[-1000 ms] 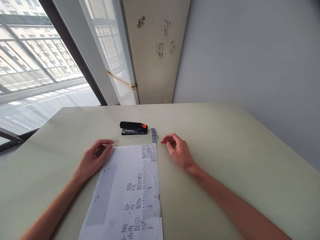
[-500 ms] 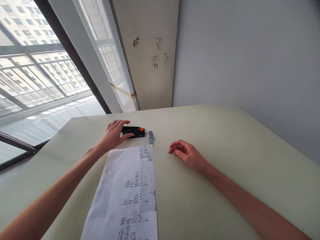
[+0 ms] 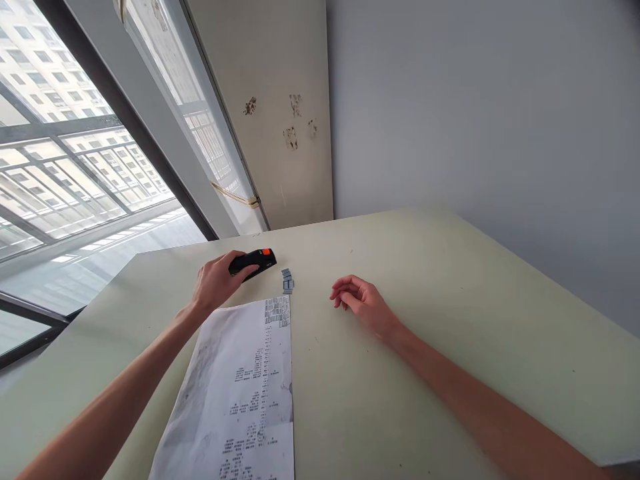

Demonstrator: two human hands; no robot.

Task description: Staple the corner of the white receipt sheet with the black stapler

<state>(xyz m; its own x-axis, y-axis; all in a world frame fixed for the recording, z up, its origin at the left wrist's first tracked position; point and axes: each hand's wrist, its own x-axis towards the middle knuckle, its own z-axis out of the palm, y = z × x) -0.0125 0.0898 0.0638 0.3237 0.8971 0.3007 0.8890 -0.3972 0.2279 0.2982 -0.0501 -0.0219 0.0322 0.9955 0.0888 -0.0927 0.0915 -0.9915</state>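
Observation:
A black stapler (image 3: pixel 261 259) with an orange-red patch near its right end is gripped by my left hand (image 3: pixel 219 280), thumb on the near side and fingers over the far side. Just right of it lie several small grey staple strips (image 3: pixel 287 281) on the table. Below them is a large printed sheet of paper (image 3: pixel 240 393), its far edge close to my left wrist. My right hand (image 3: pixel 364 303) hovers or rests right of the strips, fingers loosely curled and apart, holding nothing.
The pale green table (image 3: pixel 450 320) reaches back to a grey wall (image 3: pixel 480 100) and a stained beige panel (image 3: pixel 285 173). At the left stands a window (image 3: pixel 90 167) with a dark frame.
My left hand has closed around the stapler, which now looks tilted and slightly raised. My right hand keeps much the same pose. The whole view has shifted a little.

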